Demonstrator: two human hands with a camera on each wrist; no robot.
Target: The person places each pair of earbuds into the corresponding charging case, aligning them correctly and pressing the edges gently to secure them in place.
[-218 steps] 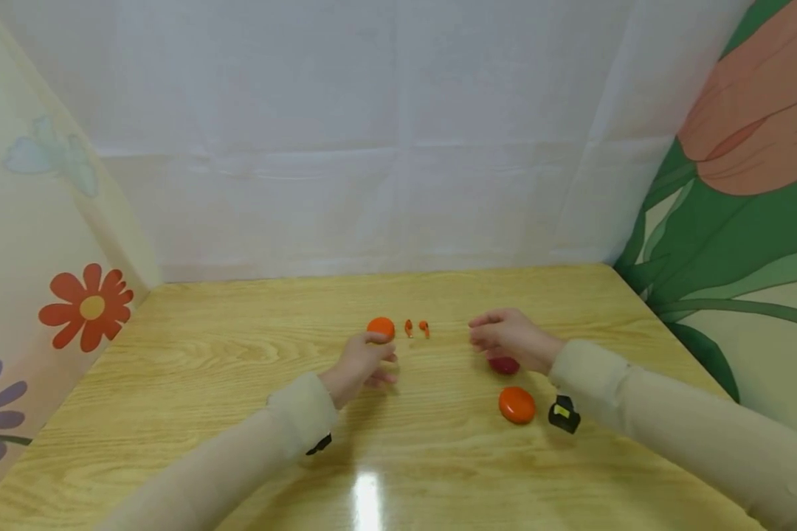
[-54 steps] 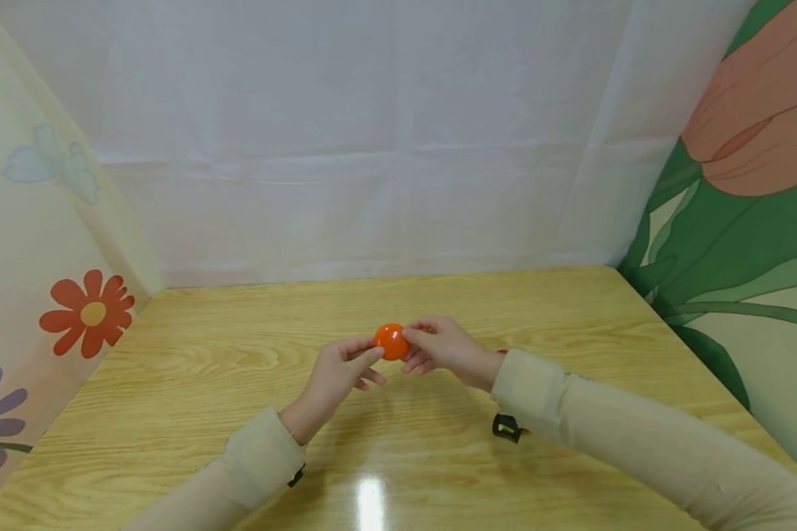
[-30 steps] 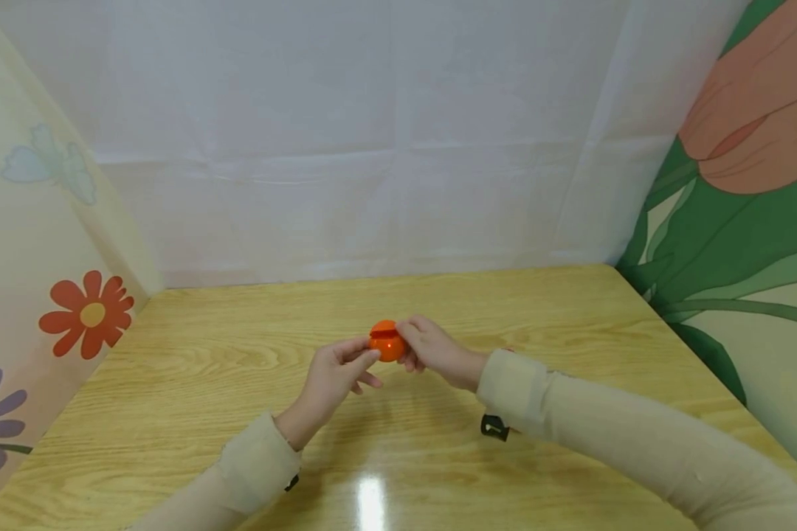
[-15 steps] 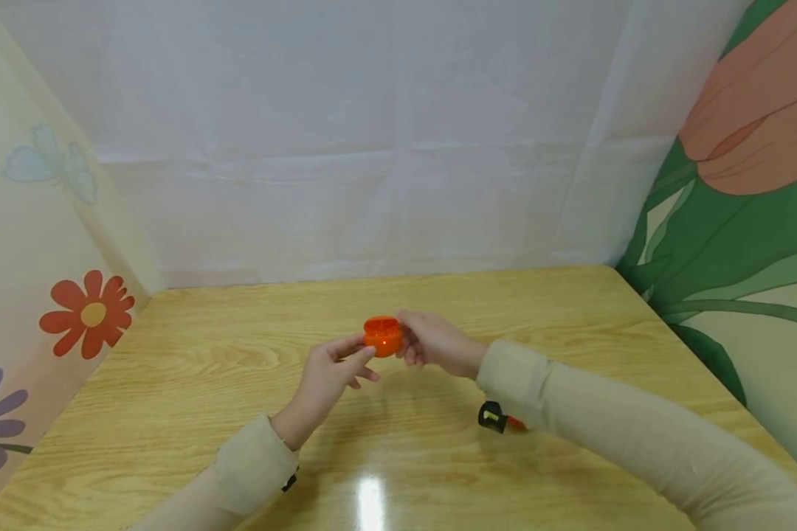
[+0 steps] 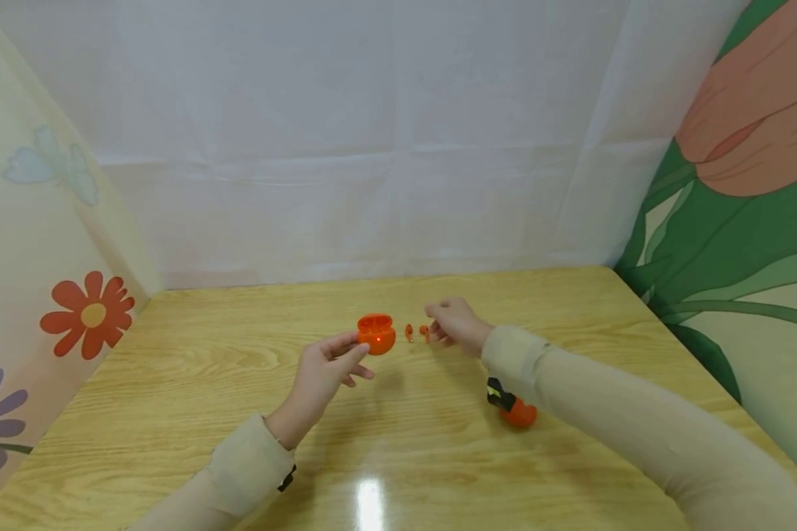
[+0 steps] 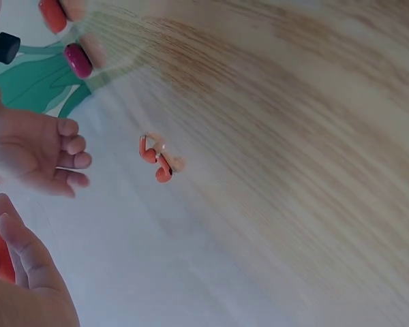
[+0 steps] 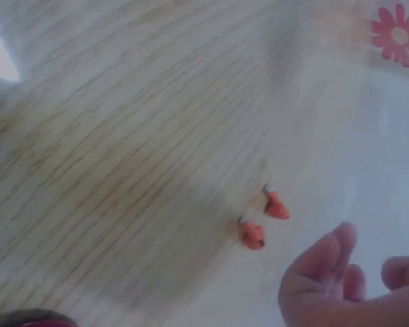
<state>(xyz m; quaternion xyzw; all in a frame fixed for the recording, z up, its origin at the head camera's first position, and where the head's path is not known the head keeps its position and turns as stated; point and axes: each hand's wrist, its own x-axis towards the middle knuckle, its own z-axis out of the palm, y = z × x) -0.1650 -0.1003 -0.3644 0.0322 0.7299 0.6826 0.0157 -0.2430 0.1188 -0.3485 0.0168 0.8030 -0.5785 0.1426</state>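
My left hand (image 5: 322, 372) pinches an orange earbud case (image 5: 376, 341) between thumb and fingers, and the case's lid stands up. Part of the case (image 6: 3, 259) shows at the left edge of the left wrist view. To the right of it, two orange earbuds lie side by side on the table, a left earbud (image 5: 409, 332) and a right earbud (image 5: 426, 333). Close by the right earbud is my right hand (image 5: 461, 326), fingers loosely bent with nothing held. In the right wrist view both earbuds lie just left of its fingertips.
A rounded orange object (image 5: 521, 414) lies below my right sleeve, partly behind the black wrist camera (image 5: 500, 394). A magenta oval object (image 6: 78, 61) sits near it in the left wrist view. The wooden table (image 5: 252, 324) meets a white backdrop (image 5: 305, 214) behind.
The case was picked up, and its lid was raised with both hands on it. My right hand has since let go and moved right, uncovering the earbuds; the left has shifted slightly left.
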